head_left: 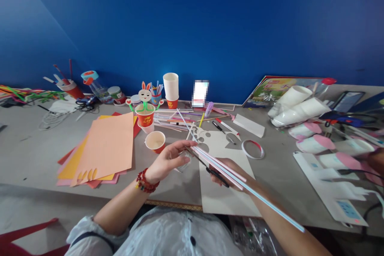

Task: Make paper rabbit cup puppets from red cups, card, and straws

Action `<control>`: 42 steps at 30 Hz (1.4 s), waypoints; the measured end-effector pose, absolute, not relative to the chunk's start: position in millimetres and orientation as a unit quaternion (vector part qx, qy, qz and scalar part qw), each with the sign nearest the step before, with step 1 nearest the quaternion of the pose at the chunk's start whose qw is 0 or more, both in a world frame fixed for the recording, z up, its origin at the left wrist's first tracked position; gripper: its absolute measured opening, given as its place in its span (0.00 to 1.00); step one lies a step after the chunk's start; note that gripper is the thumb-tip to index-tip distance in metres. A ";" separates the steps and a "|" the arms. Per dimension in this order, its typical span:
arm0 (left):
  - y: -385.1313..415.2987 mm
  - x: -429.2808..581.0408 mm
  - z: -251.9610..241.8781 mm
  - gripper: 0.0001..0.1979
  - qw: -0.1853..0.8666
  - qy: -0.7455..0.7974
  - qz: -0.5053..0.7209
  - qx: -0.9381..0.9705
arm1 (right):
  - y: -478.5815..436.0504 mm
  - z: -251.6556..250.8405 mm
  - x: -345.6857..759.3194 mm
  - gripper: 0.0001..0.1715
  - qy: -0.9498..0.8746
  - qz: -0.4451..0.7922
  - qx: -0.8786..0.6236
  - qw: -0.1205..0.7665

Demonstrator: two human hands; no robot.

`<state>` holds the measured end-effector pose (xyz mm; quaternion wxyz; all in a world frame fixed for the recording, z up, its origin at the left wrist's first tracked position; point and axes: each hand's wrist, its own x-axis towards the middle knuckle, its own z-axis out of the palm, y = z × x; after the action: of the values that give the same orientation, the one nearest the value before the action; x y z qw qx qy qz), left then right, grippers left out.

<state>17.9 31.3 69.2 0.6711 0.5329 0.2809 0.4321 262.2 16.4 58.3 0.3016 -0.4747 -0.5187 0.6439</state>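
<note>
Several striped straws [228,169] in pink, blue and white run in a loose bundle from the fingertips of my left hand [172,157] down across my right forearm. My left fingers and thumb close around the straws' upper ends. Held in my right hand [229,167] are scissors [217,176] with black handles, partly hidden beneath the straws. Their blades point up and left toward my left fingertips. A clear, crumpled-looking item [184,165] shows below my left thumb; its kind is unclear. White sheet paper [223,198] with round cutouts lies under my right hand.
Left lie stacked coloured papers [111,140]. A red paper cup [156,143] and a rabbit-decorated cup [145,116] stand beyond my left hand. Loose straws [171,119], a black pen [220,127] and a tape roll [253,149] lie farther back. A power strip [330,192] sits right.
</note>
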 end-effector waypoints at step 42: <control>23.4 23.4 71.8 0.25 0.662 0.270 0.488 0.501 | 4.4 65.5 230.5 0.37 -0.854 0.190 -0.267 0.404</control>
<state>23.4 23.4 71.8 0.6620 0.5008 0.2703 0.4877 230.5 4.4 65.5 0.4037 -0.2671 -0.8542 0.1898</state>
